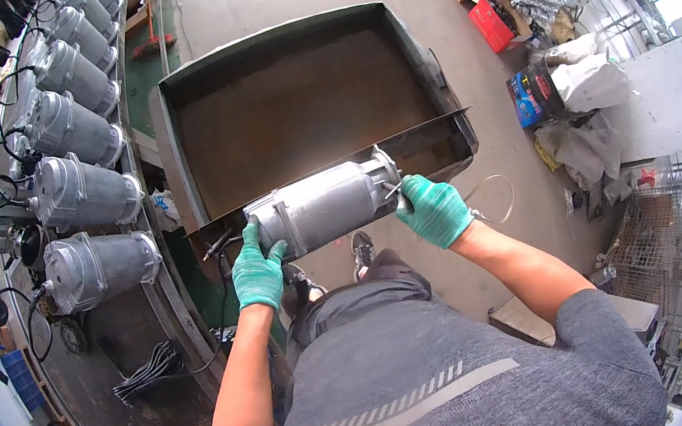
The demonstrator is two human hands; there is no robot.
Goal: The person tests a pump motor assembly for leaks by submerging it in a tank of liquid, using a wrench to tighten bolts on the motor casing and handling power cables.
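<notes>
A silver cylindrical motor [318,210] lies sideways in front of me, over the near edge of a dark metal tank [288,30]. My left hand [258,267], in a green glove, is closed on its left end, with the thumb on the near side. A dark cable [220,244] comes off that end. At the right end, my gloved right hand [433,208] is closed around the open bracket [385,171] of the motor, beside a thin metal bar. The fingers' undersides are hidden. Murky brown liquid [297,112] fills much of the tank.
Several similar silver motors [102,269] stand in a row on the left bench, with black cables among them. A coiled black cable [154,371] lies nearer. To the right are a red box [493,25], plastic bags [590,81] and a wire cage [650,251].
</notes>
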